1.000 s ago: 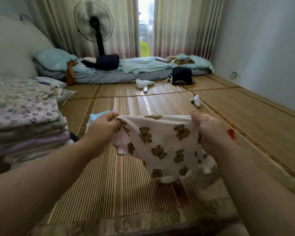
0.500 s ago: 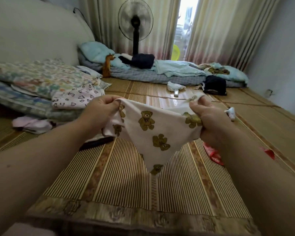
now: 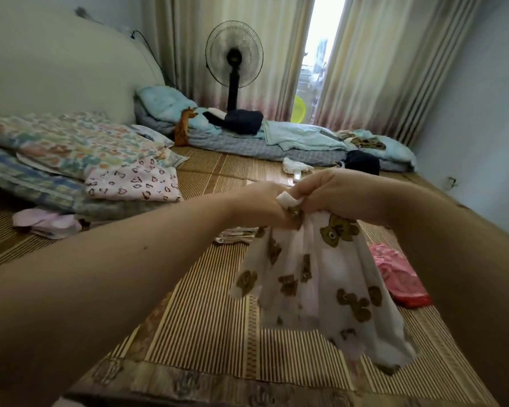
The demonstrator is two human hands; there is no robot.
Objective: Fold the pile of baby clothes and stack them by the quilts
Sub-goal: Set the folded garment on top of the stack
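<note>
A white baby garment with brown bear prints (image 3: 321, 277) hangs folded in half above the bamboo mat. My left hand (image 3: 262, 205) and my right hand (image 3: 338, 192) meet at its top edge and both grip it there, fingers curled round the cloth. To the left lie stacked quilts (image 3: 56, 148) with a folded heart-print garment (image 3: 133, 180) on their near corner. A pink piece (image 3: 46, 223) lies on the mat beside the quilts. A pink and red garment (image 3: 400, 274) lies on the mat at right, and a folded pale cloth (image 3: 235, 235) shows behind my left wrist.
A bamboo mat (image 3: 188, 318) covers the floor. At the far end lie a thin mattress with blue bedding (image 3: 276, 142), a dark bag (image 3: 363, 161) and a standing fan (image 3: 234, 54) before the curtains. A small white cloth (image 3: 294, 165) lies on the mat.
My hands came together, bringing the two top corners of the bear-print garment against each other so it hangs doubled. The view turned left, showing more of the quilts.
</note>
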